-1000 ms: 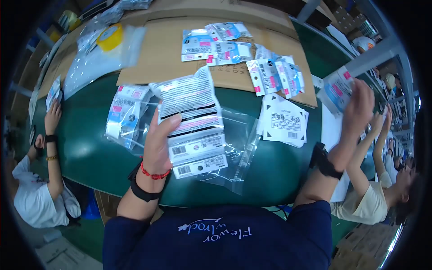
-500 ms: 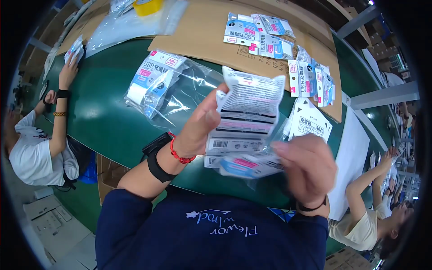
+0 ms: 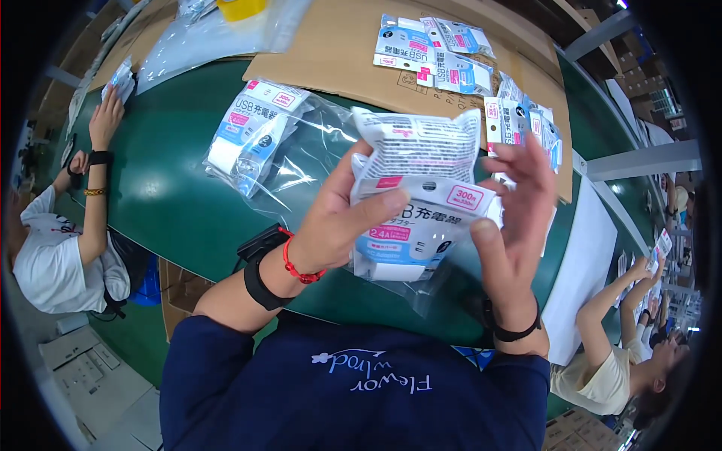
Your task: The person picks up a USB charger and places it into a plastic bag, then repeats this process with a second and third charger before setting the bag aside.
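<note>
My left hand (image 3: 342, 214) grips a few packaged chargers in front of my chest, its thumb pressed across the front one. That front charger pack (image 3: 398, 252) shows a white, pink and blue face. Behind it, another charger pack (image 3: 421, 143) stands with its densely printed back toward me. Clear plastic film hangs around their lower edge. Beside their right edge, my right hand (image 3: 519, 210) has its fingers spread, with the thumb close to the front pack's corner; whether it touches cannot be seen. Left of them, a clear bag (image 3: 320, 143) holding charger packs (image 3: 252, 131) lies on the green table.
Several more charger packs (image 3: 436, 52) lie on a cardboard sheet (image 3: 323, 60) at the far side. A yellow tape roll (image 3: 242, 7) rests on plastic bags (image 3: 214, 37). A metal post (image 3: 639, 159) rises at the right. Co-workers sit at left (image 3: 68, 255) and right (image 3: 602, 361).
The front charger pack has swung up flat against the other, its coloured face now toward me under my left thumb. My right hand has let go of it, risen and spread its fingers.
</note>
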`<move>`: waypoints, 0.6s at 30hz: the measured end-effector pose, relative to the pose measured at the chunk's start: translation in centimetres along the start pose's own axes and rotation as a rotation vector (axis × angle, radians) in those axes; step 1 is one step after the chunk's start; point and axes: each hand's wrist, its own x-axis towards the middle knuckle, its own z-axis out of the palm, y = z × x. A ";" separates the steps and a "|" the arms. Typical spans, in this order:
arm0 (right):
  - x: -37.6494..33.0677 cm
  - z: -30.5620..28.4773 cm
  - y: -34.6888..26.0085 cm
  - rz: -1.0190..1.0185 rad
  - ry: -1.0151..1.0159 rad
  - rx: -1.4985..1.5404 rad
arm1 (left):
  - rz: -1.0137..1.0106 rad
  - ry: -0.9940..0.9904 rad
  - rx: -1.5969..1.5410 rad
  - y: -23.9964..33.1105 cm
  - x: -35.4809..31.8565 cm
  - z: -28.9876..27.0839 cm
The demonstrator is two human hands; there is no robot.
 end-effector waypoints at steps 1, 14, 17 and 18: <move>0.0 0.2 0.1 0.190 0.018 0.257 | 0.003 0.000 0.000 0.0 0.0 0.0; -1.7 -4.3 0.3 0.565 0.209 0.430 | 0.355 -0.080 0.847 1.3 0.4 0.4; -2.0 -7.3 -0.2 0.594 0.258 0.344 | -0.025 -0.163 1.329 1.3 -1.0 1.2; -2.3 -8.1 -0.4 0.629 0.251 0.290 | 0.043 -0.194 1.452 0.2 -1.1 0.8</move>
